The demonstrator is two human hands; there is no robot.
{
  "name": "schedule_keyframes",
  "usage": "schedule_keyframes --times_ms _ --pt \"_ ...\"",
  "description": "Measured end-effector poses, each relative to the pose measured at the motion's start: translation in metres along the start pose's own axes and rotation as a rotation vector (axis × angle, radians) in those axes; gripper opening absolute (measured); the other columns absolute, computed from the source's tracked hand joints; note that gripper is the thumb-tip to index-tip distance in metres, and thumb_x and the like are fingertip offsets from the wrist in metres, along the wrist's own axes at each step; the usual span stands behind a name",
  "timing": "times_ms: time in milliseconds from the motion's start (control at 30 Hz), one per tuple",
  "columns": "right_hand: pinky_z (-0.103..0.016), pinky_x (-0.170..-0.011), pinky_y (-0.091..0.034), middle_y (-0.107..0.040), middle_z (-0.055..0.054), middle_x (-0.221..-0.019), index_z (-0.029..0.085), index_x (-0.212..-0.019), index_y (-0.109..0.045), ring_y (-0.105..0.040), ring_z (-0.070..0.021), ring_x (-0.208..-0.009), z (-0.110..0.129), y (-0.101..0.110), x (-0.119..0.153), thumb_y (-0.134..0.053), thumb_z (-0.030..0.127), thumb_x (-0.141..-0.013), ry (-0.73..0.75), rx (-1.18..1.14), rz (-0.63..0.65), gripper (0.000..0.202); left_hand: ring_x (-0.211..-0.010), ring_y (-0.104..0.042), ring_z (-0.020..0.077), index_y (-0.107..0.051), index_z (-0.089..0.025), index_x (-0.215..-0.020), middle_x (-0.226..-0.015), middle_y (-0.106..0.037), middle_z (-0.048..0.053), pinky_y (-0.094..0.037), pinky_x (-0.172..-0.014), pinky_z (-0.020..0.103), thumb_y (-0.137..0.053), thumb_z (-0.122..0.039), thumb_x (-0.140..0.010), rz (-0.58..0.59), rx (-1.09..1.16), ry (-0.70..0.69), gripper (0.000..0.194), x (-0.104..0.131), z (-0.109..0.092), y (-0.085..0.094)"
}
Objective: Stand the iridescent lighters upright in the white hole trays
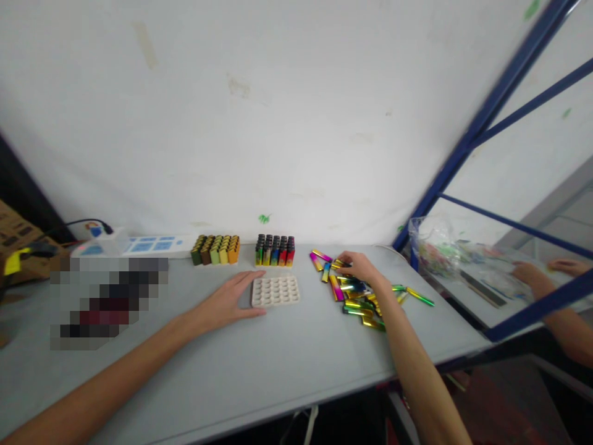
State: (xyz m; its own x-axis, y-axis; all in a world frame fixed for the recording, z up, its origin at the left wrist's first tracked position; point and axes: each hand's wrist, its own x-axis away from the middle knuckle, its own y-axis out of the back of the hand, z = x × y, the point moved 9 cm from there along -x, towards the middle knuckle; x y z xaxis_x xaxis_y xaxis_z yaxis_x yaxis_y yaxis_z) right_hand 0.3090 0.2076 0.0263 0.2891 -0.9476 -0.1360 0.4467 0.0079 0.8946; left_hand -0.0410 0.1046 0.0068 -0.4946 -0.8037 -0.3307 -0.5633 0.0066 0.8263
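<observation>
My left hand (231,301) lies at the left end of a small white tray (276,292) with rows of round-edged hollows. Its fingers reach the tray's far edge and its thumb the near edge, bracketing it. On the right, my right hand (356,266) is over a loose pile of shiny lighters (359,306) in gold, green, pink and blue. Its fingers are curled down on a gold lighter (340,264) at the pile's far left side; the fingertips are partly hidden.
Against the wall stand a block of upright gold-topped lighters (215,250) and a block of black-topped ones (275,250). A white power strip (157,246) lies left of them. At right are a blue metal frame (456,161), a clear plastic bag (435,247) and another person's hands (532,275).
</observation>
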Motion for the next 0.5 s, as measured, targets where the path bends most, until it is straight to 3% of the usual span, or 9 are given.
schedule_keyframes --times_ms 267,400,500 --pt "-0.035 -0.087 -0.057 -0.08 -0.007 -0.099 0.018 -0.101 -0.077 -0.073 -0.0232 -0.09 -0.001 -0.001 0.003 -0.077 0.032 -0.08 0.068 -0.211 0.062 0.025 -0.134 -0.058 0.0355 -0.058 -0.02 -0.137 -0.146 -0.06 0.015 -0.043 -0.117 0.051 -0.073 -0.063 -0.079 -0.034 -0.074 -0.018 0.074 0.003 0.007 0.009" --pt "-0.037 -0.089 -0.057 -0.079 -0.008 -0.098 0.018 -0.096 -0.076 -0.073 -0.0233 -0.091 0.002 0.01 0.004 -0.073 0.034 -0.083 0.04 -0.278 -0.024 0.021 -0.132 -0.059 0.0337 -0.061 -0.02 -0.131 -0.142 -0.062 0.015 -0.044 -0.117 0.049 -0.073 -0.059 -0.08 -0.038 -0.067 -0.03 0.065 0.001 0.005 0.009" --pt "-0.039 -0.091 -0.057 -0.079 -0.009 -0.102 0.018 -0.099 -0.074 -0.073 -0.0241 -0.095 0.017 0.021 0.004 -0.07 0.038 -0.086 0.075 -0.331 -0.1 0.023 -0.128 -0.061 0.0324 -0.062 -0.02 -0.128 -0.136 -0.065 0.014 -0.046 -0.115 0.047 -0.074 -0.059 -0.08 -0.037 -0.051 -0.013 0.063 -0.001 0.003 0.006"
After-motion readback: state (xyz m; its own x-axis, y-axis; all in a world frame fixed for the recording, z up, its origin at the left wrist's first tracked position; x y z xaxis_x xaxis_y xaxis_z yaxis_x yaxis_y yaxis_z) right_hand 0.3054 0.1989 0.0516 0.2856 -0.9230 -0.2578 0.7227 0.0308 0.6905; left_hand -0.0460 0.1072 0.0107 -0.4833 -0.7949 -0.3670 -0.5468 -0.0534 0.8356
